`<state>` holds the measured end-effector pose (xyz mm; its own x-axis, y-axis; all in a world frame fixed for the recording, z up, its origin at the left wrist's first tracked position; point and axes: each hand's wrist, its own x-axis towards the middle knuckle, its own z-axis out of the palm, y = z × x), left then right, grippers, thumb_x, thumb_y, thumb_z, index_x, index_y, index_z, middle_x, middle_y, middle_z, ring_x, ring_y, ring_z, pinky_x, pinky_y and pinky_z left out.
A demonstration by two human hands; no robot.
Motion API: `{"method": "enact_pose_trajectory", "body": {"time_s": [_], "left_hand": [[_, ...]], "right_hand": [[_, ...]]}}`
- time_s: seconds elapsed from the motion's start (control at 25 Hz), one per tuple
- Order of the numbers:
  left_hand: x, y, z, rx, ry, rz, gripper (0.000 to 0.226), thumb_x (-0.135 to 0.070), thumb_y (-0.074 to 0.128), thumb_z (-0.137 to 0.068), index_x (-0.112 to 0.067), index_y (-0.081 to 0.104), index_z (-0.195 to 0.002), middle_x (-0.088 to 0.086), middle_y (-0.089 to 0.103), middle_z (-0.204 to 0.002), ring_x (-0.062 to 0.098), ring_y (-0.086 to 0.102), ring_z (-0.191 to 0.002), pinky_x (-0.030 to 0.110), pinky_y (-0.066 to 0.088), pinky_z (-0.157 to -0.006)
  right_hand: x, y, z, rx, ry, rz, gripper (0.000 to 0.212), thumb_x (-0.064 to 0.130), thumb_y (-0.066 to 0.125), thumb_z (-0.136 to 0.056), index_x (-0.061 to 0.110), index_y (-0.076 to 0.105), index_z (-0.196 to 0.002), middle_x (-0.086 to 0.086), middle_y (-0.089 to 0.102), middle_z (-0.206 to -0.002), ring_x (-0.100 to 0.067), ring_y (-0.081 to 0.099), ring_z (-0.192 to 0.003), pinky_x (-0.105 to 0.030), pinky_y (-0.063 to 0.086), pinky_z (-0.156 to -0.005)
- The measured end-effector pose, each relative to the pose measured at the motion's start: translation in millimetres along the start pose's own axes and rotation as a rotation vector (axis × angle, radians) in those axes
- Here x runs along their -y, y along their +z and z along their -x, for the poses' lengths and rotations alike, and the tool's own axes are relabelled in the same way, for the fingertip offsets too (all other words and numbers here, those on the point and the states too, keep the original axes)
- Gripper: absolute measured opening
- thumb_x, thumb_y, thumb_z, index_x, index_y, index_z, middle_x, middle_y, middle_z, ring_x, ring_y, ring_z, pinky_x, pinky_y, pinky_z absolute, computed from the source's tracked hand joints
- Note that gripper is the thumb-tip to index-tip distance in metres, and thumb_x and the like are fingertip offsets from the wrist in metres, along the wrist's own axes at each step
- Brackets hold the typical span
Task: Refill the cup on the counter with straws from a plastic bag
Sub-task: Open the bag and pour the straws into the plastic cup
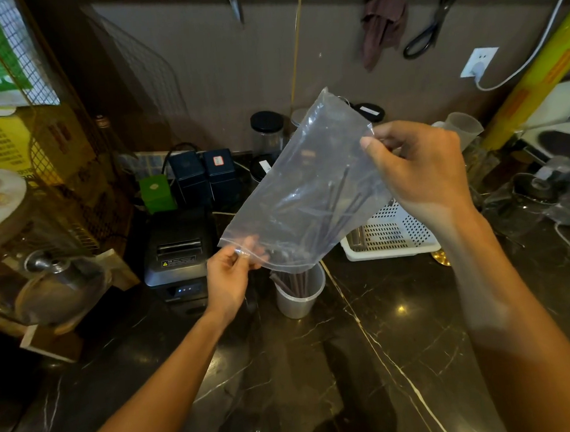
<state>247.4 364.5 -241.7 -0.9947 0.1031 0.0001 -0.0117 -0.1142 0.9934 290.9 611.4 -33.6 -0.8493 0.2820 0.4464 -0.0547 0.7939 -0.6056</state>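
Note:
A clear plastic bag [301,184] hangs tilted above the counter, its lower edge just over a translucent cup [299,294]. Dark straws [330,209] lie loose inside the bag, slanting down toward that edge. More dark straws [291,281] stand in the cup. My left hand [229,277] pinches the bag's lower left corner. My right hand [418,169] grips the bag's upper right edge, holding that end higher.
A black receipt printer [176,253] sits left of the cup. A white perforated basket [392,232] stands to its right. Dark tins [203,174] and black-lidded jars [266,129] line the wall. Glass vessels crowd the left and right edges of the dark marble counter [388,360].

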Motion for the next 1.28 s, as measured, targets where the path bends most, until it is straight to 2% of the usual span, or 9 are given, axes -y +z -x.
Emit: {"method": "enact_pose_trajectory", "body": {"time_s": [0.16, 0.24, 0.32, 0.44, 0.52, 0.64, 0.76, 0.92, 1.28], "left_hand": [[15.4, -4.1, 2.1, 0.033, -0.128, 0.055, 0.016, -0.008, 0.059, -0.101, -0.006, 0.073, -0.109, 0.012, 0.079, -0.107, 0.027, 0.076, -0.106, 0.047, 0.06, -0.096], [17.9, -5.2, 2.2, 0.016, -0.162, 0.105, 0.016, -0.006, 0.06, -0.099, -0.01, 0.072, -0.109, 0.017, 0.077, -0.111, 0.031, 0.074, -0.108, 0.046, 0.06, -0.097], [19.9, -6.2, 2.6, 0.019, -0.17, 0.095, 0.018, -0.006, 0.06, -0.099, -0.009, 0.071, -0.113, 0.016, 0.077, -0.114, 0.031, 0.074, -0.109, 0.042, 0.061, -0.094], [22.8, -7.5, 6.2, 0.023, -0.172, 0.076, 0.021, -0.009, 0.061, -0.099, -0.003, 0.071, -0.117, 0.015, 0.076, -0.117, 0.029, 0.074, -0.109, 0.032, 0.063, -0.089], [22.1, -7.9, 7.9, 0.009, -0.179, 0.084, 0.019, -0.01, 0.06, -0.1, -0.007, 0.072, -0.114, 0.014, 0.077, -0.114, 0.026, 0.076, -0.105, 0.028, 0.064, -0.084], [23.2, -9.5, 7.9, 0.004, -0.178, 0.064, 0.017, -0.014, 0.058, -0.103, -0.016, 0.075, -0.106, 0.008, 0.08, -0.107, 0.022, 0.078, -0.101, 0.029, 0.064, -0.085], [22.6, -11.3, 7.4, 0.0, -0.175, 0.049, 0.018, -0.016, 0.057, -0.103, -0.019, 0.075, -0.103, 0.009, 0.08, -0.105, 0.022, 0.078, -0.1, 0.031, 0.064, -0.086], [18.3, -10.4, 5.4, 0.023, -0.152, 0.075, 0.018, -0.013, 0.057, -0.103, -0.016, 0.075, -0.102, 0.015, 0.079, -0.108, 0.025, 0.077, -0.102, 0.035, 0.063, -0.089], [6.4, -6.1, -7.9, 0.049, -0.079, 0.075, 0.023, -0.003, 0.067, -0.094, 0.008, 0.069, -0.114, 0.018, 0.077, -0.11, 0.026, 0.075, -0.106, 0.038, 0.063, -0.091]], "right_hand": [[13.5, 6.3, 1.1, 0.086, -0.095, 0.178, 0.027, 0.04, 0.06, -0.102, 0.025, 0.081, -0.108, 0.004, 0.08, -0.093, -0.016, 0.072, -0.089, -0.034, 0.053, -0.078], [21.1, 4.8, -4.3, 0.015, -0.186, 0.229, 0.024, 0.036, 0.061, -0.103, 0.024, 0.082, -0.105, 0.005, 0.081, -0.093, -0.016, 0.067, -0.085, -0.03, 0.046, -0.077], [18.8, 10.2, -7.5, 0.09, -0.195, 0.156, 0.02, 0.031, 0.065, -0.101, 0.02, 0.081, -0.106, 0.005, 0.078, -0.088, -0.013, 0.063, -0.08, -0.032, 0.048, -0.083], [0.7, 26.1, -5.0, 0.28, 0.073, -0.075, 0.035, 0.019, 0.073, -0.097, 0.015, 0.068, -0.131, 0.005, 0.064, -0.087, -0.003, 0.059, -0.079, -0.029, 0.053, -0.089], [-12.0, 29.5, -5.0, 0.322, 0.192, -0.122, 0.049, 0.017, 0.076, -0.092, 0.015, 0.062, -0.139, 0.0, 0.059, -0.104, -0.008, 0.059, -0.094, -0.03, 0.05, -0.092], [-27.6, 25.4, -5.1, 0.348, 0.159, 0.032, 0.036, 0.041, 0.071, -0.083, 0.029, 0.075, -0.116, 0.0, 0.065, -0.119, -0.022, 0.06, -0.117, -0.043, 0.052, -0.1], [-34.8, 14.7, -2.7, 0.423, 0.184, 0.063, 0.006, 0.025, 0.07, -0.096, 0.027, 0.072, -0.101, 0.005, 0.072, -0.106, -0.017, 0.066, -0.107, -0.038, 0.053, -0.093], [-27.5, 2.0, -9.8, 0.296, 0.072, -0.053, 0.007, 0.02, 0.068, -0.1, 0.018, 0.074, -0.102, 0.003, 0.072, -0.093, -0.014, 0.069, -0.088, -0.035, 0.056, -0.085], [0.7, -11.9, -13.2, 0.112, -0.139, -0.163, 0.008, 0.018, 0.07, -0.098, 0.014, 0.076, -0.1, -0.001, 0.075, -0.092, -0.012, 0.07, -0.083, -0.031, 0.061, -0.078]]}}
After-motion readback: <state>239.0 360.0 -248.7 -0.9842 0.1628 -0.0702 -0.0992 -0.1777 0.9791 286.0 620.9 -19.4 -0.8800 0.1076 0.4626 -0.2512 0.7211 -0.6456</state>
